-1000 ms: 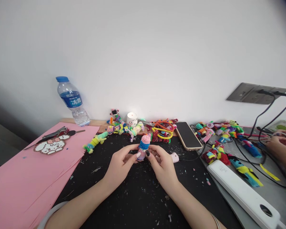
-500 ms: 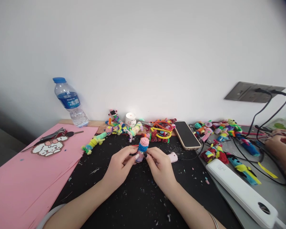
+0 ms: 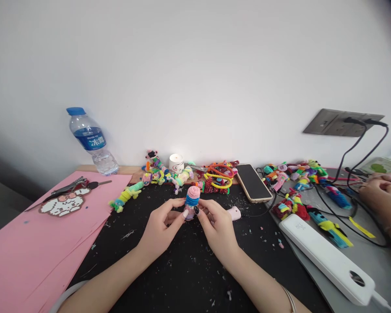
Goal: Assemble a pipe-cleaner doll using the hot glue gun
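Both of my hands meet on the small pipe-cleaner figure (image 3: pixel 192 201): the left hand (image 3: pixel 159 228) pinches its lilac base from one side, the right hand (image 3: pixel 217 226) grips the other with thumb and forefinger. It stands upright just above the black mat (image 3: pixel 189 269) at the middle of the desk, pink top over a blue band. To do this well, I judge, I should keep the pinch low and light so the fuzzy coils do not flatten. A small pink object (image 3: pixel 233 213) sits just beside my right hand; behind are finished figures (image 3: pixel 163 176), scissors (image 3: pixel 220 174) and a phone (image 3: pixel 252 182). Pink paper (image 3: pixel 35 248) lies left, a power strip (image 3: pixel 326 256) right — another person's hand (image 3: pixel 376 195) works well apart.
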`<state>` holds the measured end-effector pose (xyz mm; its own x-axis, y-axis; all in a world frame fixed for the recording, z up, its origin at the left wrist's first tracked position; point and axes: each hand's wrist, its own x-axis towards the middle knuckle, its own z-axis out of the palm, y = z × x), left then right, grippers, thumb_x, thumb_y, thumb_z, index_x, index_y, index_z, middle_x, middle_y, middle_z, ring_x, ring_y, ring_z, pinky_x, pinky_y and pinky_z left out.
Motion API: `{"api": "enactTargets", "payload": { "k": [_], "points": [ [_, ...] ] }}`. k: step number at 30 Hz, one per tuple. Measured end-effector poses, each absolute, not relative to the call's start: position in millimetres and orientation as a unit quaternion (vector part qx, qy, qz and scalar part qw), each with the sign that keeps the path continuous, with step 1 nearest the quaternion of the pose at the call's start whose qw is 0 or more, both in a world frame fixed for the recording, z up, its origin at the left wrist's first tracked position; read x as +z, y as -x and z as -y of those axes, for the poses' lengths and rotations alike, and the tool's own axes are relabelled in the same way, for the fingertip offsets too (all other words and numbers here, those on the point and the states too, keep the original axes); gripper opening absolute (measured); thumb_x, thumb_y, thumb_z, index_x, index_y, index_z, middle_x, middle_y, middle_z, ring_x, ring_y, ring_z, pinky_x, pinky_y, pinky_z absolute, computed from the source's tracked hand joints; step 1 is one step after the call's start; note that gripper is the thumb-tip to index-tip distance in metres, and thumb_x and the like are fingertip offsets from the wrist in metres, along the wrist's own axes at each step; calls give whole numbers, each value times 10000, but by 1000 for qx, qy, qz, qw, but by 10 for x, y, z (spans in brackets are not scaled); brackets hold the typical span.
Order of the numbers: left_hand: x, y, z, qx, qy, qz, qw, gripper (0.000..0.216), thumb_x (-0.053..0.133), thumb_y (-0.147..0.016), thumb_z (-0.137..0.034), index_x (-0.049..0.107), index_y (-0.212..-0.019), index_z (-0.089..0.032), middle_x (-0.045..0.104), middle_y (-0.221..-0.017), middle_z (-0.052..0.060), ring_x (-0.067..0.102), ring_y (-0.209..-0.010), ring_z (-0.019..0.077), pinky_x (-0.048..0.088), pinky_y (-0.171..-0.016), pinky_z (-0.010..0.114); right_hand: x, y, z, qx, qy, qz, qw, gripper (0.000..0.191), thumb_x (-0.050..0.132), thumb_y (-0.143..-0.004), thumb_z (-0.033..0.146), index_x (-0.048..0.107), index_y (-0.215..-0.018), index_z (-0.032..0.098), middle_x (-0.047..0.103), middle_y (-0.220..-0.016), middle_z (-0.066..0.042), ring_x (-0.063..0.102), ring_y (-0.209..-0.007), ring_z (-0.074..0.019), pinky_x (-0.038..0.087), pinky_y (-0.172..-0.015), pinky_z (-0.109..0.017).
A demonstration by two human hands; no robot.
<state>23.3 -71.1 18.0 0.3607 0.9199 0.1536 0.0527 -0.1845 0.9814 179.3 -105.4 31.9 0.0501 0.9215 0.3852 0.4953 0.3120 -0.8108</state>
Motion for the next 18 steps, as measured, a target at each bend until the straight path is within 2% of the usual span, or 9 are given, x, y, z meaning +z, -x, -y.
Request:
{"api": "enactTargets", "payload": {
  "k": [7, 18],
  "points": [
    [225, -208, 708, 415, -648, -379, 514, 240, 528, -834, -300, 568, -1032, -169, 666, -971, 47, 655, -795, 176, 546, -750, 312, 336, -1814, 1036, 193, 540, 672, 469, 216, 502, -836, 129, 648, -995, 137, 629, -803, -57, 564, -686, -153, 440, -605, -251],
    [180, -218, 670, 422, -629, -411, 507, 332, 551, -811, -342, 625, -1068, -145, 678, -1004, 78, 668, -786, 200, 583, -698, 325, 329, -1792, 1061, 160, 525, 704, 450, 176, 500, -837, 111, 636, -946, 139, 626, -805, -58, 563, -705, -157, 440, -613, -244]
  ]
}}
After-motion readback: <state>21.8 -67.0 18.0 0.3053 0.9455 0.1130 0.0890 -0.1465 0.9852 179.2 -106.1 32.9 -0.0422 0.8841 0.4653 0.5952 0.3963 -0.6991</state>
